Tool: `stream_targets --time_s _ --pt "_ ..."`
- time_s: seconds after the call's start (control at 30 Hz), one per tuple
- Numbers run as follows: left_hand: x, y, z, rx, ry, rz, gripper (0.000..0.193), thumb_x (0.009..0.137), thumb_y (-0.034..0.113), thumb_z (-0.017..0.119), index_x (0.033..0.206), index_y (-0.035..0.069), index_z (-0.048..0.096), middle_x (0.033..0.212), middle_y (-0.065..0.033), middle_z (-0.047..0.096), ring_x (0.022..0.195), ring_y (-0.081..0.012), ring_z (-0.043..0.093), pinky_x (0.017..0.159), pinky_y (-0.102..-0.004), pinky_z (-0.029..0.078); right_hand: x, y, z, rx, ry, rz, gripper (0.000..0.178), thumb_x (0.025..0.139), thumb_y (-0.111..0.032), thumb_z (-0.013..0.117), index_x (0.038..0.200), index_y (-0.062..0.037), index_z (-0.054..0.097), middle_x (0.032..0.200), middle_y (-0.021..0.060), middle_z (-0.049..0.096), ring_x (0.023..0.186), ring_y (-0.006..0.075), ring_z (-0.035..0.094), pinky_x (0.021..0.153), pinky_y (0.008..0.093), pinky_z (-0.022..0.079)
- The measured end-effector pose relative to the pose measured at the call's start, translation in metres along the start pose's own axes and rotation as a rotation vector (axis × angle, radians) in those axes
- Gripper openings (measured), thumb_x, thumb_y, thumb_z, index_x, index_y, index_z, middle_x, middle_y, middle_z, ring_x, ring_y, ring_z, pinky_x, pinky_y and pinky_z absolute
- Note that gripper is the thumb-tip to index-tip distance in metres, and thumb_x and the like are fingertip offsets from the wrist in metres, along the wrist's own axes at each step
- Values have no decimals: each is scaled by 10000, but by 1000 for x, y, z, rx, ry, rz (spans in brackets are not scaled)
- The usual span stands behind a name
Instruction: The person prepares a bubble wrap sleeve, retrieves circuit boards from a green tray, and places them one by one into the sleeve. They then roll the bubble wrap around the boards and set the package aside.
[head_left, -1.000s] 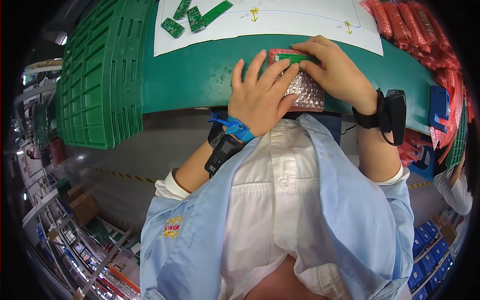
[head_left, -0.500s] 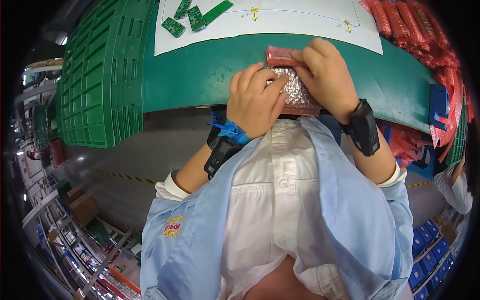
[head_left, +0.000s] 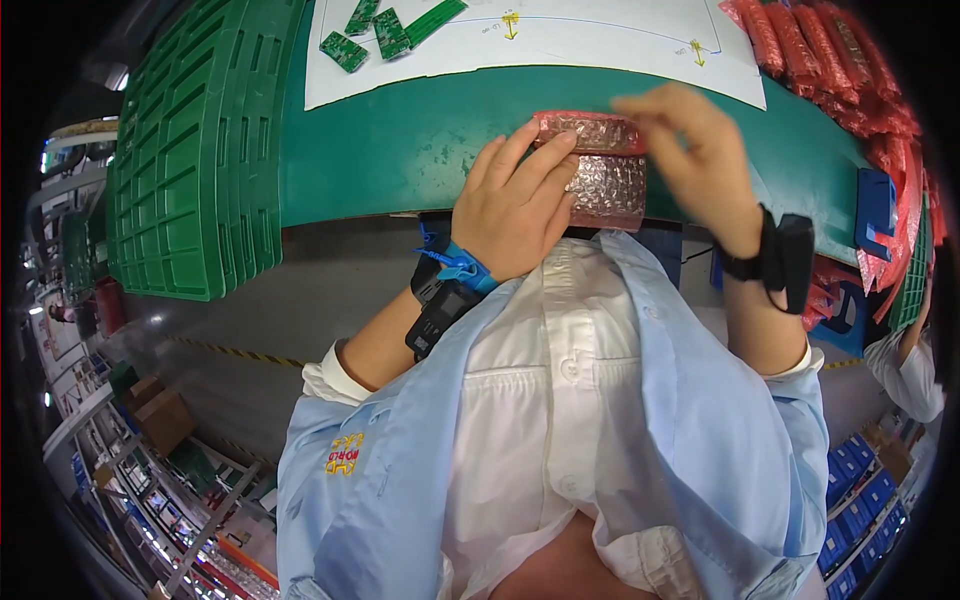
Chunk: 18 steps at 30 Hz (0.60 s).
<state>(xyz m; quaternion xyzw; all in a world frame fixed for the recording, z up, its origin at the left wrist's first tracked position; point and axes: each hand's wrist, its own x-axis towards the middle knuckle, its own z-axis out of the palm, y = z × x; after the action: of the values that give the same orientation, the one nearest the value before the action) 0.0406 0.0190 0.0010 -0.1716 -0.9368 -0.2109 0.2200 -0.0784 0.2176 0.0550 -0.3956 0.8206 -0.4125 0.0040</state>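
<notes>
**Reddish and silvery bubble-wrap packet (head_left: 608, 190) at the near edge of a green counter (head_left: 380, 150), between two bare hands**

From left to right: stacked green crates (head_left: 180, 160) stand beside the counter. Four green circuit boards (head_left: 393, 32) lie at the left part of a white sheet (head_left: 640, 45). The left hand (head_left: 510, 200), a blue band (head_left: 463, 265) at its wrist, lies back uppermost; its fingers are extended and slightly parted, reaching forward and rightward, with the tips flat on the left part of the packet rather than closed around it. The packet shows two zones: a narrow, pinkish-red strip along the far side, running crosswise like a fold, and a broader, glossy, silvery-pink panel of raised bubbles nearer the body. The right hand (head_left: 705, 160) is bent at the knuckles, its index finger pointing leftward above the strip's right end and the thumb below; motion blur hides the fingertips, so whether they grip the film cannot be told. A black device (head_left: 795, 262) sits on this wrist. At far right lie red bubble-wrap bundles (head_left: 805, 40).
</notes>
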Motion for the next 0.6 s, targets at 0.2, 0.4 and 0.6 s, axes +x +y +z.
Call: stream_targets --time_s 0.2,0.4,0.6 --pt "2 -1 -1 -37 17 -44 290 816 178 656 1090 83 661 1324 -40 545 1256 -288 464 1021 -485 396 72 8 -12 -7 24 69 257 871 -71 584 1110 -17 662 995 137 653 921 290 621 838 342 489" --pt "3 -1 -1 -49 5 -53 282 818 183 651 1086 95 664 1313 -42 555 1260 -276 469 1033 -489 379 141 -5 34 -249 -205 -115 292 829 -152 587 1066 -1 668 1091 212 646 1028 373 605 904 430 485" --pt "0 -1 2 -54 19 -59 303 804 178 667 1098 107 672 1296 -68 566 1259 -303 477 1023 -514 377 172 -8 96 -285 -92 -378 259 815 -164 625 1002 5 687 1041 198 666 986 354 619 865 418 489"
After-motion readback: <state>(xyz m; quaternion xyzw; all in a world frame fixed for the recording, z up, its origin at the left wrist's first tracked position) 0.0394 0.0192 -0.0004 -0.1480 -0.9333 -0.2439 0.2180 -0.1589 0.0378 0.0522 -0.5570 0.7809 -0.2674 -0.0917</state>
